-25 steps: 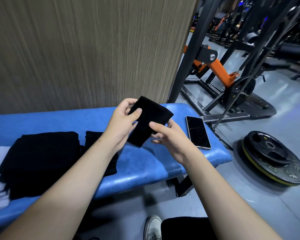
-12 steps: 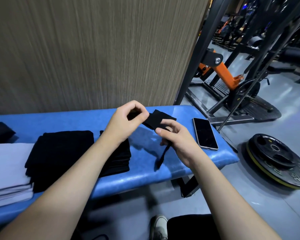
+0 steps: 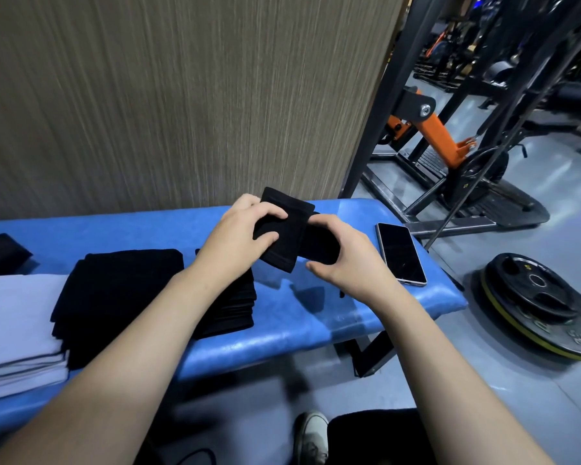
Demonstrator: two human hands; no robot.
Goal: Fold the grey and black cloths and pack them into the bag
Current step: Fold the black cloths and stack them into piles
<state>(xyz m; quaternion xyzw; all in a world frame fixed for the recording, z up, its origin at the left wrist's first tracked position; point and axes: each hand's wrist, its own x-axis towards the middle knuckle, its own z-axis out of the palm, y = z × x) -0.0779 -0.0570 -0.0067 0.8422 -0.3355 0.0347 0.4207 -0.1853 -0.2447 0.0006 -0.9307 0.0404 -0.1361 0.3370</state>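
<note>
A small black cloth point(image 3: 287, 229), folded into a short band, is held above the blue bench point(image 3: 316, 317). My left hand point(image 3: 242, 236) grips its left part, thumb in front and fingers over the top edge. My right hand point(image 3: 346, 253) curls around its right end. On the bench to the left lie a large folded black cloth point(image 3: 114, 297), a smaller stack of folded black cloths point(image 3: 235, 307) partly hidden by my left forearm, and a pile of folded grey cloths point(image 3: 17, 330). No bag shows clearly.
A phone point(image 3: 401, 253) lies face up on the bench's right end. Another dark item point(image 3: 0, 253) sits at the far left. A weight plate point(image 3: 540, 303) lies on the floor to the right, with gym machine frames point(image 3: 426, 129) behind. A wall panel stands behind the bench.
The black cloth went from a flat rectangle to a narrow bunched strip, and is now a thicker folded band held between both hands. The camera view swung to the left.
</note>
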